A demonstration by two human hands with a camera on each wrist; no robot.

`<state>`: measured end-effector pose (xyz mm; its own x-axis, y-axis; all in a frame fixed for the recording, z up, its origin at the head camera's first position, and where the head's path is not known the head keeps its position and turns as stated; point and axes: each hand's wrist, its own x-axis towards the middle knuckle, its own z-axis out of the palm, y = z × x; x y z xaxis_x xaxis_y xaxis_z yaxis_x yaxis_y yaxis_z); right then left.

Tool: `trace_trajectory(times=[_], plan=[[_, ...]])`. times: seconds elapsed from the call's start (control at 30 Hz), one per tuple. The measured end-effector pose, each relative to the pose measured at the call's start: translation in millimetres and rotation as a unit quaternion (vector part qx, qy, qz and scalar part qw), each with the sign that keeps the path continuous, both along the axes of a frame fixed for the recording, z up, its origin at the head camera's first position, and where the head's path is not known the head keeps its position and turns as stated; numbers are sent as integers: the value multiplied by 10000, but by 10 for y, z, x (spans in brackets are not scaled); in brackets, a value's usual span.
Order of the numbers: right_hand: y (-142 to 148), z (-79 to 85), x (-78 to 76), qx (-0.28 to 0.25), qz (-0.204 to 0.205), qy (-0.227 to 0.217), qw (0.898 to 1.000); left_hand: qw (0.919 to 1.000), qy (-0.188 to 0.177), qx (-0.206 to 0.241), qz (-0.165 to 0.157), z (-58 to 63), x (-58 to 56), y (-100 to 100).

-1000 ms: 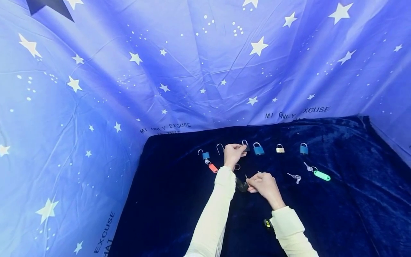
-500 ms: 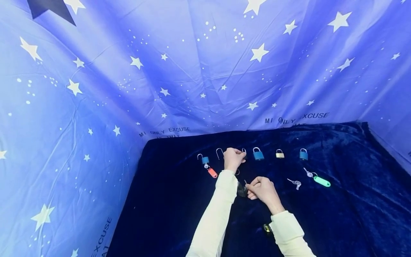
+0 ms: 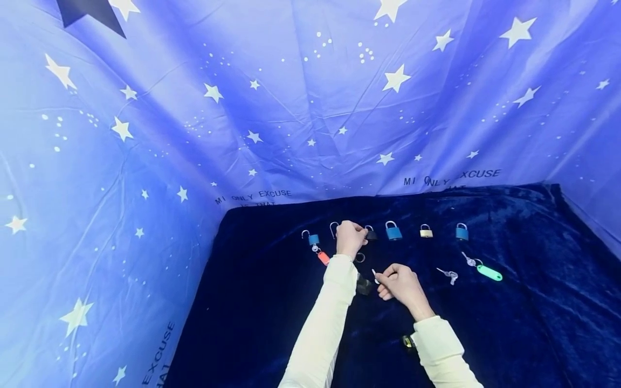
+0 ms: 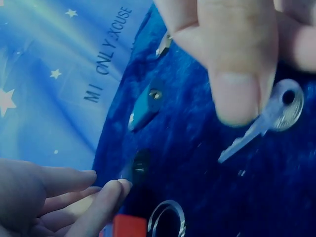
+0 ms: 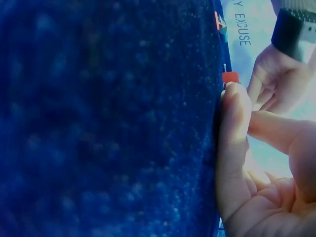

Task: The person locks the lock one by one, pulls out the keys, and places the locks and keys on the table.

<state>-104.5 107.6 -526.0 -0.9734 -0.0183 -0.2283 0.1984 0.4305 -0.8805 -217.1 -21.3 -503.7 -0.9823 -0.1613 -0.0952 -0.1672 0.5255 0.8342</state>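
My right hand pinches a small silver key by thumb and finger, its toothed blade sticking out past the thumb. My left hand is at the left edge of a black padlock, fingertips right beside it. In the left wrist view the left thumb and forefinger stand apart, with the dark padlock showing beyond the thumb tip. Just below that hand lies a metal ring, and a red block sits near it in the left wrist view. An open shackle shows behind the left hand, its body hidden.
On the dark blue velvet cloth stand an opened blue padlock with a red tag, two more blue padlocks and a brass one. Loose keys and a green key tag lie at the right. A starry curtain rises behind.
The left fingers have slid a little left off the black padlock, whose body is now uncovered. My right hand has tipped so that more of the key shows.
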Motion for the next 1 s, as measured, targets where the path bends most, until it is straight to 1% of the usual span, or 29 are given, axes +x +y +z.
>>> trace_trajectory(times=[0.13, 0.27, 0.3, 0.37, 0.43, 0.47, 0.53, 0.63, 0.73, 0.87, 1.0], plan=[[-16, 0, -26, 5, -6, 95, 10000, 9997, 161, 154, 102, 31, -6, -145], [-40, 12, -76, 94, -105, 414, 9990, 9987, 438, -135, 233, 62, 1, -343], [-47, 18, -94, 138, -141, 513, 9985, 9983, 508, -130, 240, 63, 4, -396], [-62, 34, -129, 246, -189, 734, 9968, 9979, 600, -50, 242, 60, 18, -498], [-80, 60, -168, 362, -222, 889, 9951, 9973, 652, 275, 188, 50, 36, -583], [-90, 78, -185, 440, -231, 965, 9941, 9966, 647, 497, 146, 44, 47, -618], [-109, 114, -225, 577, -223, 1074, 9923, 9951, 646, 743, 97, 35, 76, -673], [-149, 161, -289, 769, -182, 1216, 9894, 9945, 599, 856, 96, 22, 128, -722], [-200, 182, -359, 904, -68, 1306, 9873, 9945, 482, 907, 222, 1, 179, -739], [-274, 179, -444, 1027, 112, 1200, 9874, 9951, 254, 894, 338, -39, 229, -726], [-350, 151, -494, 1076, 389, 912, 9892, 9958, 54, 865, 307, -82, 263, -714]])
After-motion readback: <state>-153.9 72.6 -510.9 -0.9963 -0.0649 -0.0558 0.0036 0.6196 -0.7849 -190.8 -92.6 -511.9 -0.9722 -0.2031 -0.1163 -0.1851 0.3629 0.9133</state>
